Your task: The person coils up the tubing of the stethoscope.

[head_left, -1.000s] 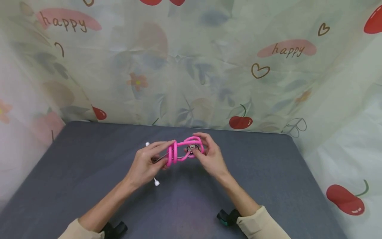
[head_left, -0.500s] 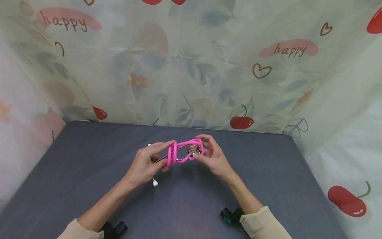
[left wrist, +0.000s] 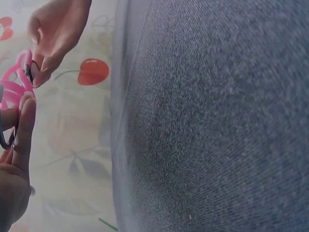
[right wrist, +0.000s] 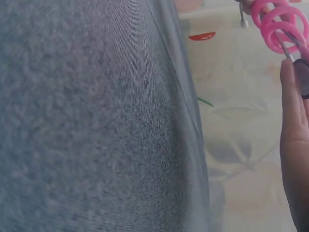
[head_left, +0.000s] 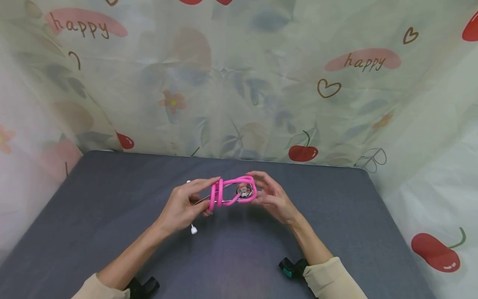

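A stethoscope (head_left: 221, 191) with bright pink tubing is held above the middle of the table, its tube wound into coils and a long loop. My left hand (head_left: 183, 203) pinches the coils and metal ear tubes between thumb and fingers. Below that hand a white ear tip (head_left: 193, 229) pokes out. The round metal chest piece (head_left: 244, 191) sits inside the right end of the loop. My right hand (head_left: 274, 199) is at this end, fingers loosely extended around it. In the right wrist view its fingers (right wrist: 292, 92) lie beside the dark-rimmed chest piece (right wrist: 301, 75).
A dark grey cloth-covered table (head_left: 112, 216) lies beneath both hands. Behind it and at the sides hangs a pale printed curtain (head_left: 224, 104) with cherries, hearts and lettering. Black wrist devices, such as the one on the right (head_left: 293, 268), sit by the beige sleeves (head_left: 332, 278).
My right thumb and fingers have loosened from the chest piece, and the hand has drawn slightly right. The chest piece now shows its round face. My left hand keeps its pinch almost unmoved.
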Demonstrator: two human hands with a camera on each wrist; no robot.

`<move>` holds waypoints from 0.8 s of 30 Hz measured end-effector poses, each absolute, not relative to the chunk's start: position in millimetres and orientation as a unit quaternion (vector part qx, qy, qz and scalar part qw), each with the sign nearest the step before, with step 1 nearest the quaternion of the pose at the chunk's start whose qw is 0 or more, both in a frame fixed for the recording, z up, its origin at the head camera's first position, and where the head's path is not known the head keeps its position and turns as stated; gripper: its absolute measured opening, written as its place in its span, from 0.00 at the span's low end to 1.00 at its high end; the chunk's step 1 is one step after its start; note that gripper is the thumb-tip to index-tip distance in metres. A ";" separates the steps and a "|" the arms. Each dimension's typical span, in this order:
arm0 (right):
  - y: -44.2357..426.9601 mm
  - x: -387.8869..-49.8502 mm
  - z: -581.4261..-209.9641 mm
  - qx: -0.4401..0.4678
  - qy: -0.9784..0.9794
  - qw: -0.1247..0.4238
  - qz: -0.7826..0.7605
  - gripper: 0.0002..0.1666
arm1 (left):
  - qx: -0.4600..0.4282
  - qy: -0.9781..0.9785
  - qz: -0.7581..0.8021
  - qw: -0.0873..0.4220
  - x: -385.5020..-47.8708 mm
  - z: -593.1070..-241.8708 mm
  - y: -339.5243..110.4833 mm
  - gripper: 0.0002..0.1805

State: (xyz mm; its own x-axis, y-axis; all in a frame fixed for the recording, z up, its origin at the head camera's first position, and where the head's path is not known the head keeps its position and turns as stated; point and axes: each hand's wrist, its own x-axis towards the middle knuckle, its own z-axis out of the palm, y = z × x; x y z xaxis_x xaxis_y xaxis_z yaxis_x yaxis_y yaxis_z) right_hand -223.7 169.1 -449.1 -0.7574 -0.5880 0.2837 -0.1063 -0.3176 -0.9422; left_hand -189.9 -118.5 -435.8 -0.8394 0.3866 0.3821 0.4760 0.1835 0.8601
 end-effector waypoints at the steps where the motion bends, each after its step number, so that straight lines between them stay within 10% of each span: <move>1: 169.7 -223.9 -449.2 -0.308 0.556 0.166 -0.754 0.31 | -0.281 -0.768 -0.574 0.039 -189.9 -435.7 -118.4 0.39; 24: 164.6 -221.5 -452.7 -0.275 0.564 0.147 -0.765 0.29 | -0.291 -0.764 -0.574 0.038 -190.8 -434.6 -117.4 0.36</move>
